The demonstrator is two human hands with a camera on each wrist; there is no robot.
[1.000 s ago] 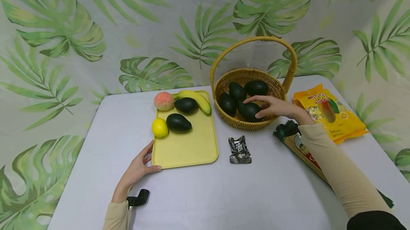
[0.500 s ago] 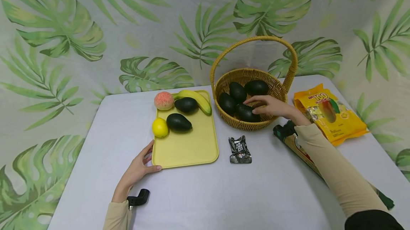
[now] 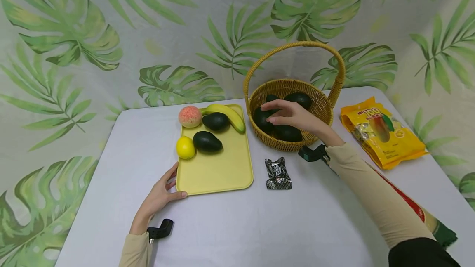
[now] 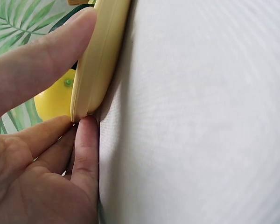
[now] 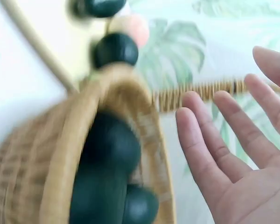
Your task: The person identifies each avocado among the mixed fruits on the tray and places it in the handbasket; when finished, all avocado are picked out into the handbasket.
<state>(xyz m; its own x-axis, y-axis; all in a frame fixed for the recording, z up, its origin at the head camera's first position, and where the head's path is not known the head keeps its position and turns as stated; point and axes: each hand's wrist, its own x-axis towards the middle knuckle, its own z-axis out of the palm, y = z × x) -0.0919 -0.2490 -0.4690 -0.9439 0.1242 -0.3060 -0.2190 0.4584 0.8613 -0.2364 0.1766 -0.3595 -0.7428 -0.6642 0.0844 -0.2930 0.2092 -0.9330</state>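
Note:
My left hand (image 3: 159, 196) rests at the near left corner of the yellow tray (image 3: 215, 176), its fingertips and thumb touching the tray's edge. On the tray lie a banana (image 3: 231, 117), a lemon (image 3: 185, 148), a peach (image 3: 190, 116) and two dark avocados, one (image 3: 207, 142) right beside the lemon. My right hand (image 3: 293, 116) hovers over the wicker basket (image 3: 285, 146), fingers extended and holding nothing. Several dark avocados are inside the basket, one (image 3: 289, 133) below my palm. The right wrist view shows the spread fingers above the basket (image 5: 60, 154) opening.
A small black-and-white snack packet (image 3: 277, 174) lies between tray and basket. To the right are a yellow candy bag (image 3: 384, 135) and a long package (image 3: 415, 207), partly hidden under my right sleeve. The basket's tall handle (image 3: 297, 45) arches upward.
My right hand has let go of the front avocado, lifting and moving left above the others. That avocado stays in the basket. The left hand and tray have not moved.

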